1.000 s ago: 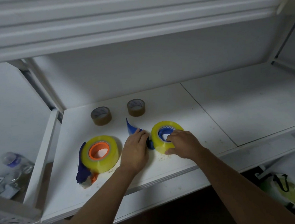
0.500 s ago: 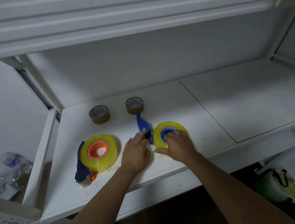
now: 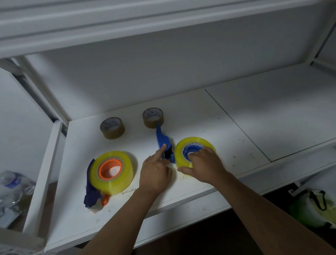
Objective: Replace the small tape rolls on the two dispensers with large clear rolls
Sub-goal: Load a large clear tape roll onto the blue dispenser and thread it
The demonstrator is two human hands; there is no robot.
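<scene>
Nearest the shelf edge, the left hand is seen with index finger stretched out and touching the blue dispenser; the other fingers are loosely curled and nothing is gripped. Judged as a steadying touch so the dispenser does not slide while the roll is seated. The right hand is laid over the right large roll, fingers bent onto its blue hub, thumb along the near rim; the roll appears held and pressed down, likely being pushed home on the hub. Whether it is fully seated cannot be told.

To the left, a second large yellowish clear roll is seen already sitting on an orange hub, with its dark blue dispenser lying partly under it, flat on the shelf. That one looks done.

Further back, two small brown rolls are set upright, well apart from each other, probably parked out of the way after removal. The blue dispenser's far end reaches just beside the right-hand one.

Task judged near its end.
</scene>
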